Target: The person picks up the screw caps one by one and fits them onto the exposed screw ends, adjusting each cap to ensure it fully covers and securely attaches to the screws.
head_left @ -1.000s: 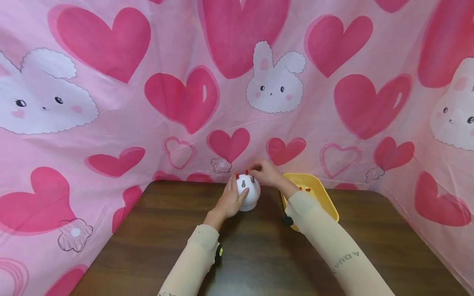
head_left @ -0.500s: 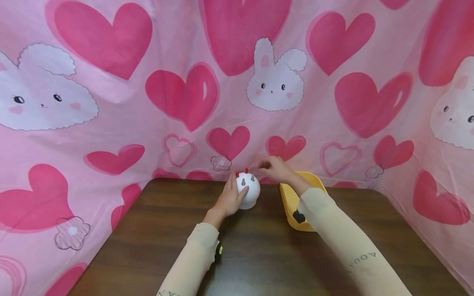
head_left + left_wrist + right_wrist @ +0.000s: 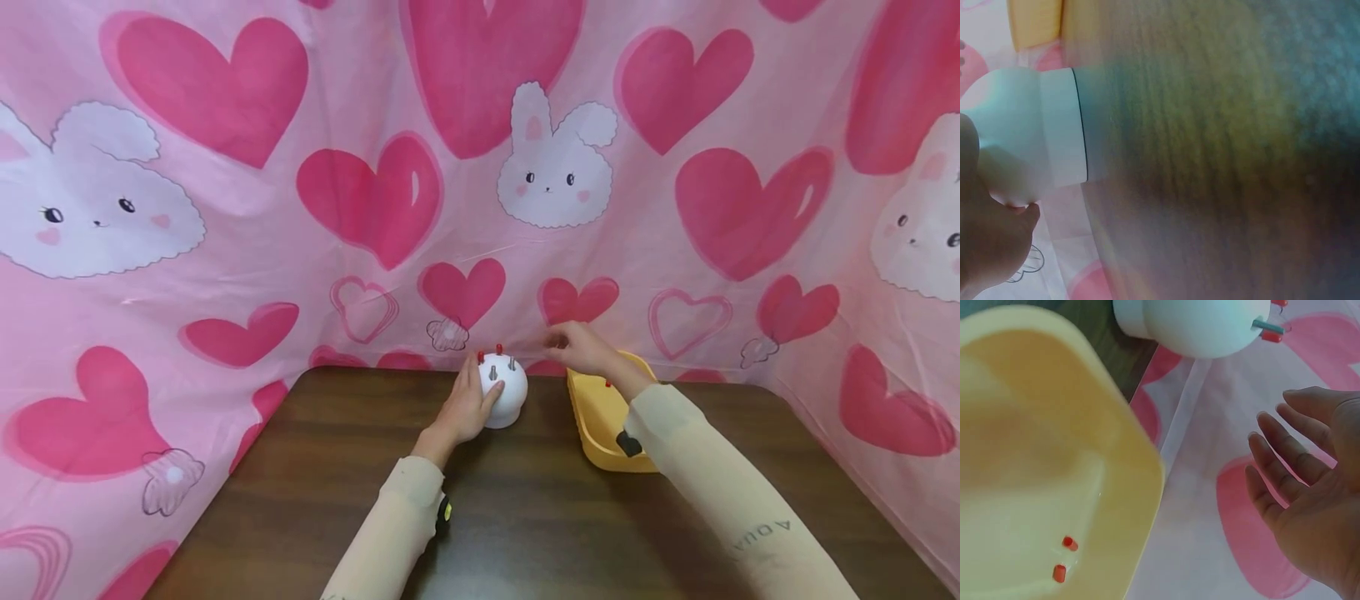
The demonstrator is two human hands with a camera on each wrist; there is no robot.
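Observation:
A white ball-shaped body on a short round base [image 3: 510,402] stands on the table. Metal pins [image 3: 492,373] stick out of its top, and two of the posts there carry small red caps [image 3: 499,348]. My left hand [image 3: 463,408] grips the body from the left, thumb across its front and fingers along its side. To the right, my right hand [image 3: 587,348] hovers over the far end of a yellow tray [image 3: 600,458]. In the right wrist view its fingers are spread and relaxed, holding nothing. Two red caps [image 3: 1059,573] lie in the tray.
The dark wooden table [image 3: 360,467] reaches back to a pink cloth [image 3: 480,233] printed with hearts and rabbits, which hangs behind it and along both sides. The tray's raised wall stands a short way right of the white body.
My right hand has moved right, from beside the pins on the white body to above the tray. My left hand keeps its hold, and the white body stays in place.

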